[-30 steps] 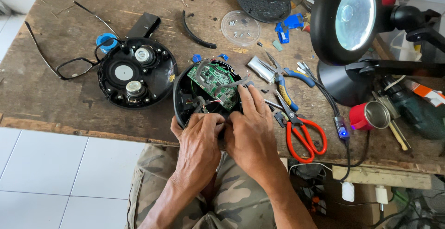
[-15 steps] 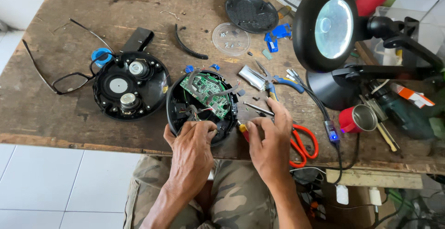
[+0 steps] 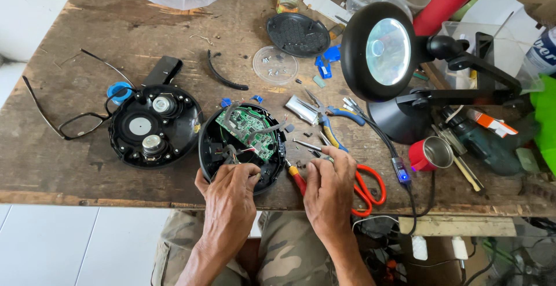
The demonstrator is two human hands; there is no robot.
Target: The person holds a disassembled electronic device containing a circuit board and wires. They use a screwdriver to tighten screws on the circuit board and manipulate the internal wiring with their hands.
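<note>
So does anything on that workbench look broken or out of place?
Mostly the round black speaker: it lies opened, green circuit board tilted out with loose wires, its speaker half set apart beside it.

Rough wood table [image 3: 116,25], matt plastic housing [image 3: 211,147]

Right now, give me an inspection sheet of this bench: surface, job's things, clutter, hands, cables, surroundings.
Surface: worn wooden table, scratched, small bits scattered.
Job's things: open round black housing with green circuit board; speaker half lies apart on its left; red-handled screwdriver beside the housing.
Clutter: eyeglasses, blue-handled pliers, orange scissors, clear dish of screws, round black cover, red cup, drill.
Hands: left hand fingers on housing's near rim; right hand resting over the screwdriver and scissors.
Cables: black lamp lead with inline switch runs off the front edge.
Surroundings: magnifier lamp, white tiled floor.
</note>
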